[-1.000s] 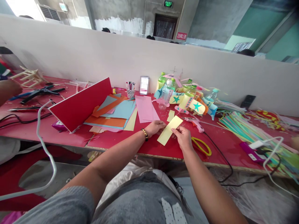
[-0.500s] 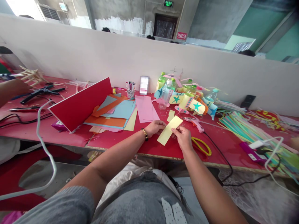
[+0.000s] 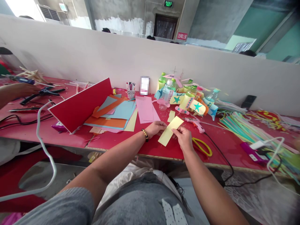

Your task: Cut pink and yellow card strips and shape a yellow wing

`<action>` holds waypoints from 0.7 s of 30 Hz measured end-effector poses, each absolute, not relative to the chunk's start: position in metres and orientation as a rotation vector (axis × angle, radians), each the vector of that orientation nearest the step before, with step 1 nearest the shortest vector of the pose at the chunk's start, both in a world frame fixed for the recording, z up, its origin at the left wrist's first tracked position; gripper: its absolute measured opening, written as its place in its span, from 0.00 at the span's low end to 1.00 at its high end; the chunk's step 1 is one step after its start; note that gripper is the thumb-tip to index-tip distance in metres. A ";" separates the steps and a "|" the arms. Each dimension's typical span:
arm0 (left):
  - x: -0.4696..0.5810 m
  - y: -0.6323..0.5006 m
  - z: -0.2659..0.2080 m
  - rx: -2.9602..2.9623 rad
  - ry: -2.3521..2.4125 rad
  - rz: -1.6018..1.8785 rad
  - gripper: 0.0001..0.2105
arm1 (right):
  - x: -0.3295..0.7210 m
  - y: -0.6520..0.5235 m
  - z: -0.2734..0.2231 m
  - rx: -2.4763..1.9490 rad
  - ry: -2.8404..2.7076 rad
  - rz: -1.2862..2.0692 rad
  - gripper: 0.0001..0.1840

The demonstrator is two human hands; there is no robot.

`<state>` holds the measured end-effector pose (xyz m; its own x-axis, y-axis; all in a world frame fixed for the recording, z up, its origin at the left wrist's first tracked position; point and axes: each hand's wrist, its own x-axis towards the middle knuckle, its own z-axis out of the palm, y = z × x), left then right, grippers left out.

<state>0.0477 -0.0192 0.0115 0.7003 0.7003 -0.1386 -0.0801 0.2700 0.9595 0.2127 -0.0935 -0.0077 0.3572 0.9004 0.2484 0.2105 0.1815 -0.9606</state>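
Observation:
A strip of pale yellow paper (image 3: pixel 169 132) is held at a slant above the front of the red table. My left hand (image 3: pixel 156 128), with a beaded bracelet on its wrist, grips the strip's left edge with closed fingers. On the right edge, my right hand (image 3: pixel 183 136) pinches it, thumb on top and fingers beneath. A smaller yellow paper piece (image 3: pixel 171 116) lies just beyond the strip. To the right are a pink hot glue gun (image 3: pixel 196 124) and yellow-handled scissors (image 3: pixel 202 147), whose blades I cannot make out.
Behind stand plastic bottles (image 3: pixel 167 95) decorated as paper airplanes. Coloured paper sheets (image 3: pixel 117 114) and a red board (image 3: pixel 82 104) are on the left. Paper strips (image 3: pixel 248 128) and a purple power strip (image 3: pixel 254 153) lie right. At far left, another person's hand (image 3: pixel 20 90) is near a clamp.
My hands and the yellow strip stay almost still. At far left, the other person's hand has shifted, and a blue tool shows more fully there.

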 end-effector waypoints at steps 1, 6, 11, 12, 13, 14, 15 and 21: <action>0.048 -0.019 0.012 1.189 0.619 0.574 0.06 | 0.213 -0.094 -0.008 -1.325 -1.133 0.675 0.13; 0.046 -0.019 0.013 1.176 0.580 0.552 0.08 | 0.212 -0.095 -0.007 -1.313 -1.142 0.693 0.13; 0.045 -0.018 0.010 1.190 0.527 0.562 0.13 | 0.210 -0.095 -0.008 -1.313 -1.150 0.697 0.13; 0.045 -0.018 0.009 1.194 0.524 0.564 0.14 | 0.210 -0.095 -0.008 -1.315 -1.152 0.700 0.13; 0.045 -0.017 0.008 1.198 0.524 0.565 0.14 | 0.210 -0.095 -0.008 -1.315 -1.154 0.705 0.13; 0.045 -0.017 0.008 1.201 0.527 0.565 0.15 | 0.210 -0.094 -0.008 -1.314 -1.155 0.710 0.13; 0.045 -0.017 0.009 1.204 0.531 0.559 0.15 | 0.210 -0.094 -0.008 -1.313 -1.157 0.716 0.13; 0.043 -0.020 0.015 1.237 0.564 0.524 0.17 | 0.211 -0.094 -0.008 -1.290 -1.182 0.726 0.08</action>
